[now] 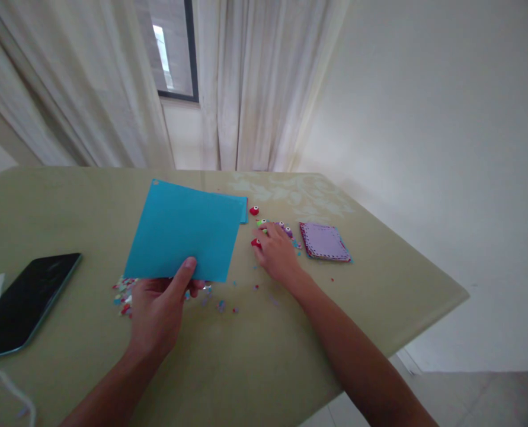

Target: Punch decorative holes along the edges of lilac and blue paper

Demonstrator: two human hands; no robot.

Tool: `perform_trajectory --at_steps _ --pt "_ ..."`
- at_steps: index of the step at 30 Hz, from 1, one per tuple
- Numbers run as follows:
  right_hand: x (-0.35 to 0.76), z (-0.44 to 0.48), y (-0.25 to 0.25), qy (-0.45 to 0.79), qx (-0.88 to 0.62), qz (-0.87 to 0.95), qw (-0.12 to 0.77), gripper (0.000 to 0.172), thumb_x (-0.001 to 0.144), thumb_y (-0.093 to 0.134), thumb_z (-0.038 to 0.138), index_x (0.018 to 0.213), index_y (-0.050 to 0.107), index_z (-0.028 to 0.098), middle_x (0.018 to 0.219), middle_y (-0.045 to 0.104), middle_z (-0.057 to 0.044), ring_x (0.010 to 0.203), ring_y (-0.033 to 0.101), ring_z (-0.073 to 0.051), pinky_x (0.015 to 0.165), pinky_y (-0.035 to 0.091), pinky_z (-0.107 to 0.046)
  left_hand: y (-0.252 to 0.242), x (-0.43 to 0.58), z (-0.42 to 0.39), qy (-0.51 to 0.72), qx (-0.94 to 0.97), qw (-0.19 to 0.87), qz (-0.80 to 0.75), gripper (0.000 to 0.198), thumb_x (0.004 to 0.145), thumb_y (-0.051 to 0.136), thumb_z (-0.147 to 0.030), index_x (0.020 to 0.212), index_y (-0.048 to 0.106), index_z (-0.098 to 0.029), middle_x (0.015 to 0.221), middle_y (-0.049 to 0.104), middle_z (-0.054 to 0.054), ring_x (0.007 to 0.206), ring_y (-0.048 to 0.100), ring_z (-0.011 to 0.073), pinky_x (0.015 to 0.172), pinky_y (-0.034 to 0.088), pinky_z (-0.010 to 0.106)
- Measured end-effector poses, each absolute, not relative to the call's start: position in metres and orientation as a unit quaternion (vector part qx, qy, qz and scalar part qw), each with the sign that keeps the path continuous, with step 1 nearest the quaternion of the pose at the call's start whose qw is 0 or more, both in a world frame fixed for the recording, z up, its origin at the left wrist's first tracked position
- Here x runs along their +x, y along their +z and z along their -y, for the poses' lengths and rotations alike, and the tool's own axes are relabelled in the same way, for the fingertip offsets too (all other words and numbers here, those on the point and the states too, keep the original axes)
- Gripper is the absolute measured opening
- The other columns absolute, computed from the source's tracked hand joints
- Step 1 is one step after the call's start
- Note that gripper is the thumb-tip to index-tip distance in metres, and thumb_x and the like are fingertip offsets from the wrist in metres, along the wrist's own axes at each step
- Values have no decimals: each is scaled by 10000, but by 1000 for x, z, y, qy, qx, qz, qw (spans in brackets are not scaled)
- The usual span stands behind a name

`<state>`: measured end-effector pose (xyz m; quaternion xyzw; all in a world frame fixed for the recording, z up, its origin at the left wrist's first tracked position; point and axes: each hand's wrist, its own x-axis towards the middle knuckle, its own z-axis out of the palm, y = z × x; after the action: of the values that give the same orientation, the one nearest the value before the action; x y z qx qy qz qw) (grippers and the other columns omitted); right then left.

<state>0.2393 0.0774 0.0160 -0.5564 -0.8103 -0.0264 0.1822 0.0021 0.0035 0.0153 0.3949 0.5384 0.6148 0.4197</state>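
My left hand [159, 308] is closed on a bright blue sheet of paper [186, 231], thumb on top at its near edge, holding it tilted above the table. A small mark or cut-out shows at the sheet's far left corner. My right hand [278, 252] lies over several small coloured pieces with eye-like white tops, its fingers apart. A red one [256, 242] is beside its thumb, a green one [262, 223] and purple ones [288, 231] are around its fingers. Another red piece [254, 210] stands farther back. My palm and fingers partly hide the cluster.
Paper confetti [124, 293] is heaped by my left hand, with loose bits [221, 306] scattered around. More blue paper [245, 210] lies behind the held sheet. A stack of lilac squares with dashed borders [325, 241] is at right. A dark tablet [28, 302] and white cable [12, 388] are at left.
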Motion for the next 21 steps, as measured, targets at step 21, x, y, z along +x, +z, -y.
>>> perform_trajectory --at_steps 21 --pt "197 -51 19 721 -331 416 445 462 651 939 211 1031 679 243 958 685 46 766 682 -117 747 536 -257 10 4 -10 612 340 436 -566 413 723 912 -556 812 780 -175 750 809 86 638 736 225 591 576 306"
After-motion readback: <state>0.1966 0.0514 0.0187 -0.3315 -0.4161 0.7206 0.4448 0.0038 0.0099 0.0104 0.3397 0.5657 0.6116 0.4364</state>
